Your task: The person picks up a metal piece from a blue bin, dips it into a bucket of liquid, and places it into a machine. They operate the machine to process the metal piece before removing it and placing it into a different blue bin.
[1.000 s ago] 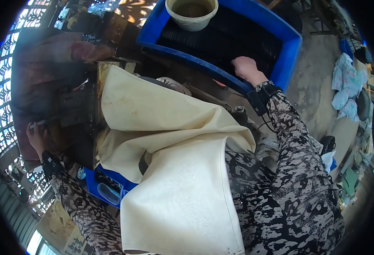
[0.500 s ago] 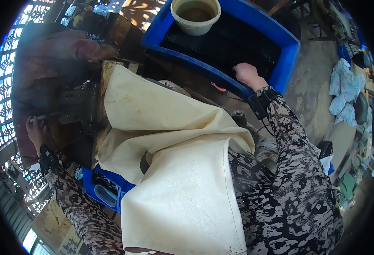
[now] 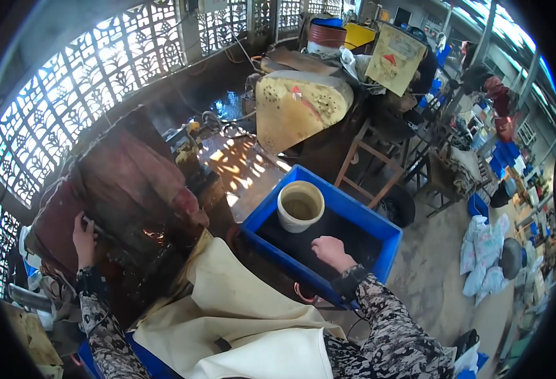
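L hand [image 3: 85, 241] at the person's L, fingers bent round a small pale item [image 3: 87, 220], just beside dark red cloth [image 3: 116, 167]. R hand [image 3: 333, 253] is over the blue tub [image 3: 389, 251], knuckles up, fingertips hidden; can't tell if it's closed on smth. Beige bucket [image 3: 295, 223] stands upright in the tub, nr the R hand, w/ murky contents. Cream apron [image 3: 243, 300] drapes over the lap b/w both forearms. Farther fwd: rounded yellowish panel [image 3: 300, 110] w/ red mark. Lattice wall [image 3: 110, 60] far L; pale bags [image 3: 483, 256] on floor [image 3: 426, 278], R side.
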The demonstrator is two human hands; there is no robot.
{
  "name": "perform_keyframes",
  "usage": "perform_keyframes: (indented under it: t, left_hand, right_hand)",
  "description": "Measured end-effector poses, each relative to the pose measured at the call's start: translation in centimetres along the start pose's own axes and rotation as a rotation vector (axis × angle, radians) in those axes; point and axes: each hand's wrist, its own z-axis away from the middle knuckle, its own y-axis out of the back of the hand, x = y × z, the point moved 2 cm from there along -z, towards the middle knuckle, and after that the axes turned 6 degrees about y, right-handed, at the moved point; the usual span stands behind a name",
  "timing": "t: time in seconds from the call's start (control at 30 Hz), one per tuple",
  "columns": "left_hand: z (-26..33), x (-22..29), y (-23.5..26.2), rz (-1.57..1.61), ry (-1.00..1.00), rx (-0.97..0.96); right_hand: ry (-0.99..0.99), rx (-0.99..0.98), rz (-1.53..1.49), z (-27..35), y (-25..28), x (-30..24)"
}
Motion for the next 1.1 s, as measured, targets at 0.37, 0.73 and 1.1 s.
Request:
perform_keyframes:
  t: [0.37,0.73,1.1]
  left_hand:
    - [12.7,-12.3,4.0,-0.048,0.046,0.035]
    - [20.2,-15.3,1.0,-0.318,-0.003,0.102]
    - [23.3,-9.2,-0.8,-0.5,0.155,0.069]
  right_hand:
    - [0.346,0.159,-0.107,-5.9,2.9,-12.1]
    - [0.825,0.502,-0.13,-13.4,-0.3,-37.3]
    - [0.799,0.079,-0.177,-13.3,-3.3,-35.6]
